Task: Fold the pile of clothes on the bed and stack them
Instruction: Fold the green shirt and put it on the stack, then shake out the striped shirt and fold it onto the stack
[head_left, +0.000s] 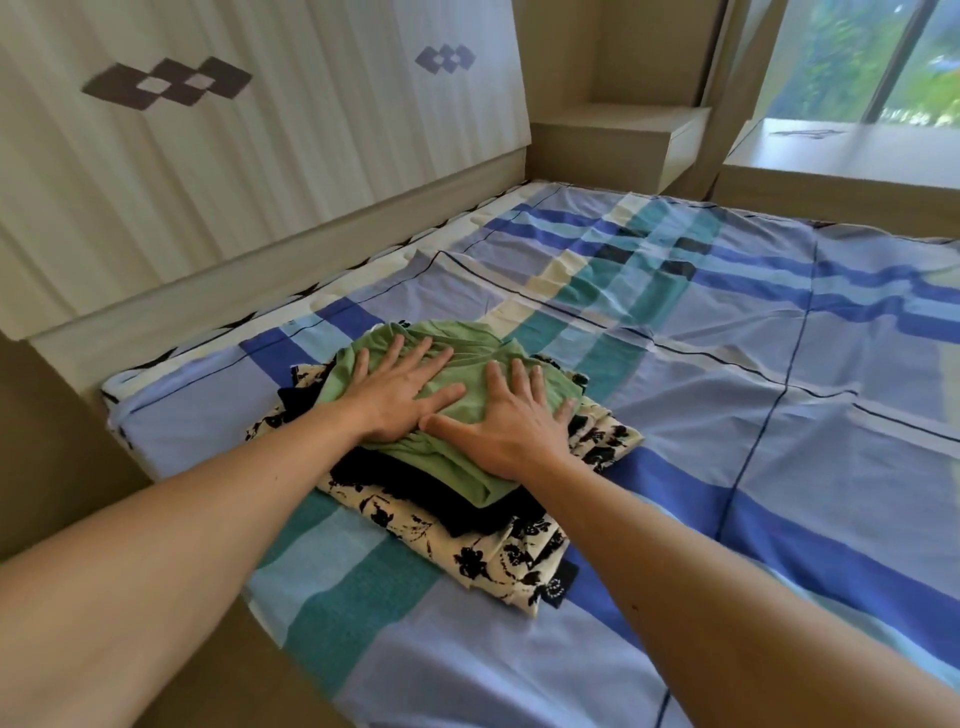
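Observation:
A folded green garment lies on top of a stack near the bed's left corner. Under it is a black garment, and below that a cream cloth with black flower print. My left hand lies flat on the green garment's left half with fingers spread. My right hand lies flat on its right half, thumb close to the left thumb. Both palms press down on the cloth. The stack rests on the bed with its blue, teal and lilac checked sheet.
A ribbed cream headboard runs along the bed's left side. A low shelf stands past the far corner, and a window ledge lies beyond the bed at the right. The bed's near-left corner drops to the floor.

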